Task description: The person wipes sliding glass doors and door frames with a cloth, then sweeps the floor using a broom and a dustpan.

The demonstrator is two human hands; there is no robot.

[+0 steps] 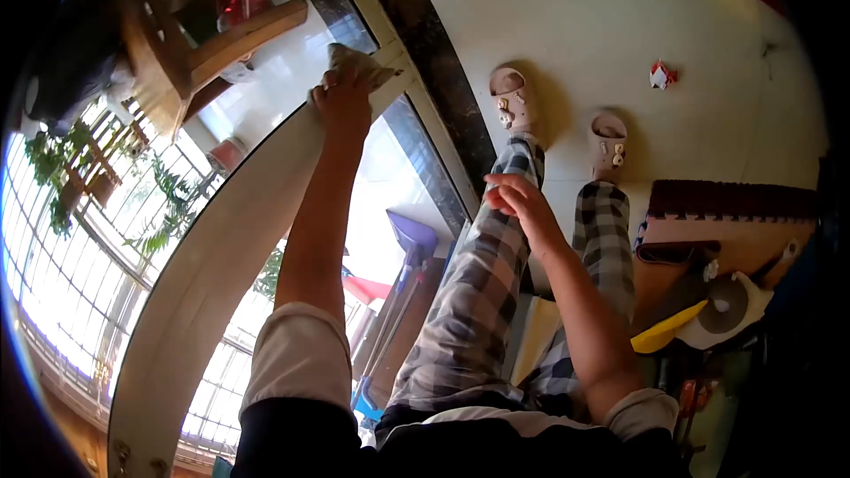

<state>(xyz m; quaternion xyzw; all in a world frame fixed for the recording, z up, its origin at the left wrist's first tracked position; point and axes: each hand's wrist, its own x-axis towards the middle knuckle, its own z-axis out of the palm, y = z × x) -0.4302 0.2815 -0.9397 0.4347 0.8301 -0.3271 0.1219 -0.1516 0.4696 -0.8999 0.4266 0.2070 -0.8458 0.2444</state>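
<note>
My left hand (343, 106) is closed on a crumpled greyish cloth (354, 64). The cloth lies against the end of a long white door edge (212, 221), which curves across the left of the head view. My right hand (521, 199) hangs in front of my checked trousers (469, 301). Its fingers are apart and slightly bent, with nothing seen in them.
A dark threshold strip (425, 44) borders the pale floor (567, 18). A purple dustpan (413, 232) with long handles stands behind the door. Wooden furniture (239, 40) is at upper left. A foam mat (726, 230) lies right; a small red-white scrap (662, 75) is on the floor.
</note>
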